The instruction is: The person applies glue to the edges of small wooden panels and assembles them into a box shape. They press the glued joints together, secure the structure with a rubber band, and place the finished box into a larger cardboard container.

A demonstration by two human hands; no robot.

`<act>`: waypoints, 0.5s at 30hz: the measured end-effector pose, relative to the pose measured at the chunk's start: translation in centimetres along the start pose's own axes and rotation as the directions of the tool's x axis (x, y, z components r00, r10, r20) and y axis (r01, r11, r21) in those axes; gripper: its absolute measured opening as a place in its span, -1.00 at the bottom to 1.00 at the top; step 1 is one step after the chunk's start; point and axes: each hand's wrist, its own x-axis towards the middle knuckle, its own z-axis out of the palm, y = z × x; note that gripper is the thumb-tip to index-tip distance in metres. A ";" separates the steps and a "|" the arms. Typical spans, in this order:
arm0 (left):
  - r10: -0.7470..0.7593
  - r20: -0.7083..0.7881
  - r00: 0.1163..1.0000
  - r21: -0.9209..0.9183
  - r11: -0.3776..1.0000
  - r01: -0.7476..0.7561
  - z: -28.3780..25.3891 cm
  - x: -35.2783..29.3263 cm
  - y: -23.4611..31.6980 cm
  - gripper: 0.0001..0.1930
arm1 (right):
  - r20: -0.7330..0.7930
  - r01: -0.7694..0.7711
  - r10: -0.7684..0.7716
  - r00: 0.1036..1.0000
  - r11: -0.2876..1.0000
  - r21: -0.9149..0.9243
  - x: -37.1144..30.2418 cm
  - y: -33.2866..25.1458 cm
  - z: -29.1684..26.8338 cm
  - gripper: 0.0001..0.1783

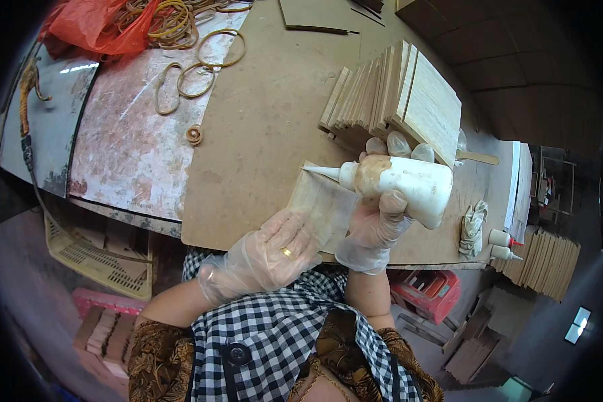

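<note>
My right hand (374, 236), in a clear plastic glove, is wrapped round a white squeeze bottle (419, 186) with brownish smears. The bottle lies nearly level, its thin nozzle pointing left over the far corner of a small thin wooden board (323, 209). That board is held by my left hand (266, 258), also gloved, with a ring on one finger. The fingers press together on the board's near left side; the left thumb is hidden. Beyond the bottle stands a leaning row of similar wooden boards (382, 90).
Rubber bands (221, 48) and a red plastic bag (97, 27) lie at the back left. A flat wooden stick (477, 157), a crumpled cloth (474, 229) and two small white bottles (499, 238) are at right. Below the table's left edge sits a yellow crate (100, 258); a red stool (427, 295) stands at right.
</note>
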 end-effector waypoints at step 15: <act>-0.005 -0.020 1.000 -0.028 1.000 0.005 -0.1 0.1 0.0 -0.64 | -0.081 -0.033 0.027 0.996 0.997 -0.066 -0.4 -0.8 -0.6 -0.08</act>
